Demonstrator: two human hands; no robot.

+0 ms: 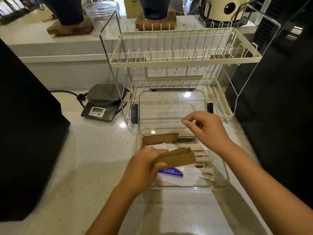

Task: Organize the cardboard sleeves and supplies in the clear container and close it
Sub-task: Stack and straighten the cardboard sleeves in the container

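While the left hand (142,168) grips a stack of brown cardboard sleeves (176,157) over the clear container (223,173), the right hand (205,128) hangs above it, fingers loosely bent, holding nothing. One more sleeve (160,138) leans at the back, over white packets (176,179). Behind, the clear lid (172,104) rests on a wire rack (225,106), beside a small scale (103,102).

Head view looks forward and down, close over the counter (94,160)

pale speckled counter (88,158) — wall sockets (176,71)
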